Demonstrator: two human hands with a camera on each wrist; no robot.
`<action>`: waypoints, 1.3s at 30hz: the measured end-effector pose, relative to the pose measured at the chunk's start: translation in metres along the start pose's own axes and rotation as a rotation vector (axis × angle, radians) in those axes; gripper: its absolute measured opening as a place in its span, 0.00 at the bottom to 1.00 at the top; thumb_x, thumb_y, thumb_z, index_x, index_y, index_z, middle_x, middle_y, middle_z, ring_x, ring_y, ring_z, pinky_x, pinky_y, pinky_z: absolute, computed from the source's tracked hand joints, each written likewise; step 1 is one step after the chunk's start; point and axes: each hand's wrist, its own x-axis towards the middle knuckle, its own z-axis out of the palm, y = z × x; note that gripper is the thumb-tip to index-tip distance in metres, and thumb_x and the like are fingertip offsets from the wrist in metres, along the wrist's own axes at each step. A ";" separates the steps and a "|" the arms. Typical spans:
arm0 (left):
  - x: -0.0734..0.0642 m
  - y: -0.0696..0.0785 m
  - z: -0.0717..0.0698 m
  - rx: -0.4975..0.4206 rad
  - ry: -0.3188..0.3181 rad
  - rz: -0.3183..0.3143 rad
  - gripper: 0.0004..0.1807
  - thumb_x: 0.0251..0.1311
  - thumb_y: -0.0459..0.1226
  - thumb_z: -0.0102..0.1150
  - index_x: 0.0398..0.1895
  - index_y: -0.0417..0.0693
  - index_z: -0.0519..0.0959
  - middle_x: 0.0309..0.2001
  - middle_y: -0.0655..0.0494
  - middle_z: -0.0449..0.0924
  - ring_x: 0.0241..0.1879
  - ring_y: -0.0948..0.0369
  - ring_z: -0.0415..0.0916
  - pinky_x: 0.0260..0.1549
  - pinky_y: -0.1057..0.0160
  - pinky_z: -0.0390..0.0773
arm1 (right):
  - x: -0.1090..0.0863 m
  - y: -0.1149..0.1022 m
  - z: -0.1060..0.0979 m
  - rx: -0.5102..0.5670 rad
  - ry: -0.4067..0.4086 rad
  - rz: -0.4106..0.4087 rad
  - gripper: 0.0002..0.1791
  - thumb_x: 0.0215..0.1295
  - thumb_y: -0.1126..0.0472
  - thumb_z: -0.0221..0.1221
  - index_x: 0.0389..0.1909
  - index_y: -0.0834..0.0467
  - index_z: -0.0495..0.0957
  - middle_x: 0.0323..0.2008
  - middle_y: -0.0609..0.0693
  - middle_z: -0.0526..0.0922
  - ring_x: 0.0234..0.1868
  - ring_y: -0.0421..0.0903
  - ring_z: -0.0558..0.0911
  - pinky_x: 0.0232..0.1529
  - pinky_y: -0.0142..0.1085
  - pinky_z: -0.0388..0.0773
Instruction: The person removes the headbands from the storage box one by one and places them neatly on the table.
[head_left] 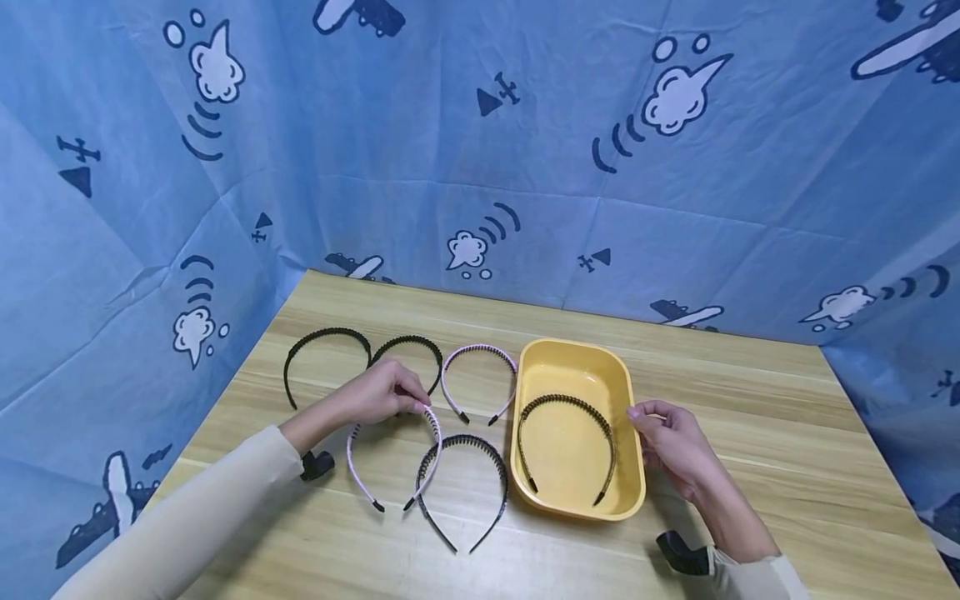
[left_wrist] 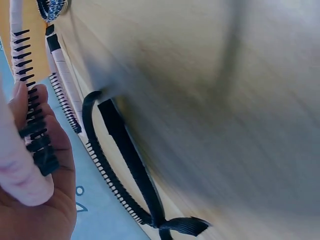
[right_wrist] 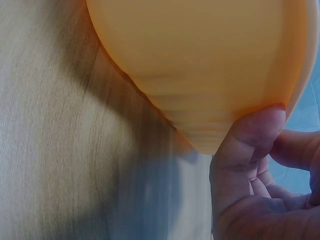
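My left hand [head_left: 382,392] pinches a pale lilac headband [head_left: 438,433] by its top, between thumb and fingers. Its comb teeth show in the left wrist view, and its two dark tips point down toward the table. A dark toothed headband [head_left: 498,462] lies just behind and right of it, partly overlapped. On the right, my right hand [head_left: 675,442] grips the rim of a yellow plastic basin [head_left: 638,500], the fingers against its outer wall. Inside that basin rests a dark brown headband [head_left: 566,398] with a beaded or twisted top.
Behind my left hand lie two black headbands, one plain-looking [head_left: 330,331] and one ridged [head_left: 408,338], partly hidden by the hand. A second lilac headband [head_left: 480,347] lies left of the basin. The wooden table [head_left: 765,400] meets a blue patterned curtain [head_left: 525,167].
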 end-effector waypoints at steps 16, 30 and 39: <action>-0.017 -0.012 -0.002 0.048 0.002 -0.032 0.05 0.62 0.31 0.71 0.39 0.44 0.92 0.37 0.57 0.92 0.38 0.66 0.86 0.48 0.65 0.85 | 0.000 0.000 0.000 0.006 -0.001 -0.001 0.15 0.83 0.58 0.53 0.53 0.68 0.69 0.30 0.40 0.85 0.28 0.36 0.83 0.31 0.33 0.84; -0.031 -0.018 0.003 0.051 0.027 -0.099 0.06 0.61 0.31 0.71 0.39 0.46 0.92 0.38 0.58 0.92 0.41 0.63 0.85 0.55 0.53 0.85 | -0.001 0.000 0.000 0.013 -0.008 0.003 0.12 0.82 0.59 0.53 0.52 0.67 0.70 0.28 0.40 0.84 0.27 0.36 0.82 0.31 0.33 0.84; -0.034 -0.022 0.012 0.059 0.056 -0.060 0.06 0.60 0.31 0.72 0.39 0.47 0.92 0.38 0.59 0.91 0.43 0.63 0.86 0.54 0.58 0.85 | 0.000 0.000 0.000 -0.002 -0.005 0.014 0.13 0.83 0.59 0.53 0.52 0.67 0.70 0.28 0.40 0.83 0.27 0.37 0.82 0.30 0.33 0.84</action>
